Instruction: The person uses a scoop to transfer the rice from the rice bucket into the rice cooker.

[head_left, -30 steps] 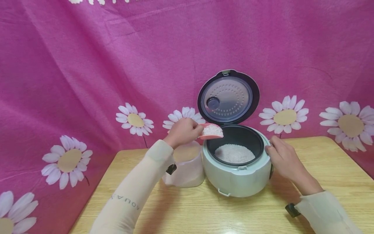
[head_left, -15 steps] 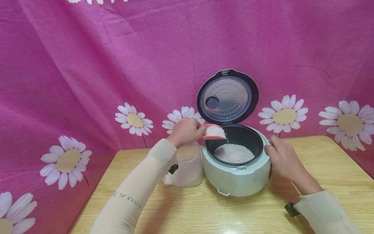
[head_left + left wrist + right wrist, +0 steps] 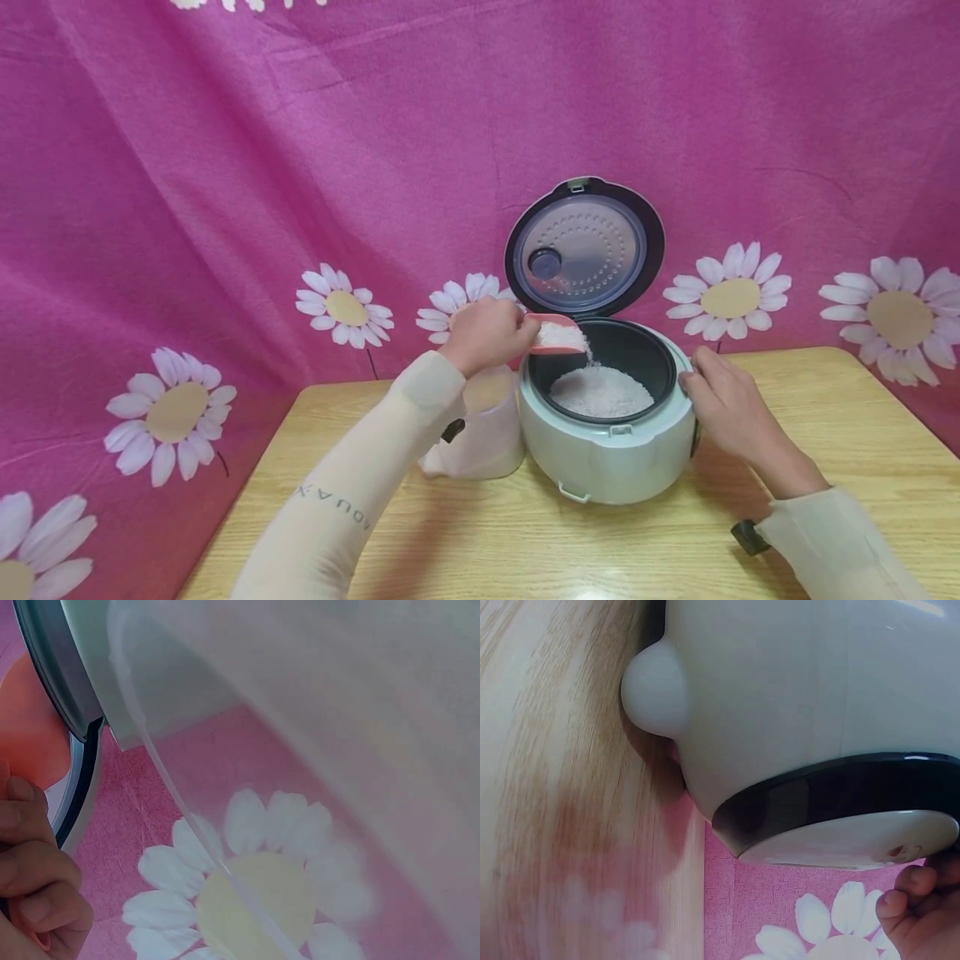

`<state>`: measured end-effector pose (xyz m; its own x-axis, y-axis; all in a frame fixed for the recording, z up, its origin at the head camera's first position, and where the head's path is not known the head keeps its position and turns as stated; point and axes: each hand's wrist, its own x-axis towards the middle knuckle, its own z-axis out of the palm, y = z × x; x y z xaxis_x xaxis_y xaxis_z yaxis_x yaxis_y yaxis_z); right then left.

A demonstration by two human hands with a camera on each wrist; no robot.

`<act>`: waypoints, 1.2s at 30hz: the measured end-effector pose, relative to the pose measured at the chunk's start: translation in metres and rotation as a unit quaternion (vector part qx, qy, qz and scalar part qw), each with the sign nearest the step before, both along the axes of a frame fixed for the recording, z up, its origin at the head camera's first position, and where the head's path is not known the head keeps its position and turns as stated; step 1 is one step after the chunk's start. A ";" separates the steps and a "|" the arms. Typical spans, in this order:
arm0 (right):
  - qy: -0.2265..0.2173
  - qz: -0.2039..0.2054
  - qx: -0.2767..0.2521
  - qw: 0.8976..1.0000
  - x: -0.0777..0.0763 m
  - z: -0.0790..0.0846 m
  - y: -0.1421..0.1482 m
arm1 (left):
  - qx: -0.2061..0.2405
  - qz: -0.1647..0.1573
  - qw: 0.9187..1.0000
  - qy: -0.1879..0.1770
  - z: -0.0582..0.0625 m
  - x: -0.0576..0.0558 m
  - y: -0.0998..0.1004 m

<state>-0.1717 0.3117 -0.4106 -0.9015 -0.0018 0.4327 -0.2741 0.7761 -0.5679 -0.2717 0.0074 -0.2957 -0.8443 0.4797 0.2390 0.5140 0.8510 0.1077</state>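
Note:
My left hand [image 3: 489, 335] grips a coral-pink scoop [image 3: 553, 351] loaded with white rice, its mouth tipped down over the rice cooker's left rim. Grains fall from the lip into the dark inner pot [image 3: 645, 358], onto a mound of rice [image 3: 602, 392]. In the left wrist view the curled fingers [image 3: 45, 870] wrap the scoop's handle, below its coral underside [image 3: 34, 731]. My right hand [image 3: 726, 406] holds the pale green rice cooker [image 3: 607, 467] at its right side, thumb at the rim. Its curled fingertips [image 3: 909, 892] show beside the cooker body [image 3: 817, 690] in the right wrist view.
The cooker's lid [image 3: 600, 242] stands raised at the back. A translucent whitish container [image 3: 483, 446] sits against the cooker's left side, beneath my left forearm. Behind the wooden table [image 3: 480, 550] hangs a magenta cloth [image 3: 375, 167] with daisies.
My left hand has moved slightly right, taking the scoop further over the pot and tipping it. Rice began to trickle and now falls in a thicker stream. My right hand stays in place.

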 end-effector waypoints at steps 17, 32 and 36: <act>-0.001 -0.002 0.000 1.000 0.000 -0.001 0.001 | -0.041 -0.039 0.996 0.071 -0.002 0.004 0.012; -0.001 0.001 -0.003 1.000 -0.001 0.000 0.001 | -0.085 -0.089 0.974 0.190 -0.004 0.011 0.021; -0.006 -0.001 0.000 1.000 0.000 -0.001 0.001 | -0.087 -0.095 0.968 0.214 -0.005 0.012 0.022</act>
<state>-0.1720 0.3128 -0.4114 -0.9066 0.0003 0.4219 -0.2658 0.7762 -0.5717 -0.2600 0.0299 -0.3003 -0.5787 0.6811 0.4486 0.6286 0.7229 -0.2869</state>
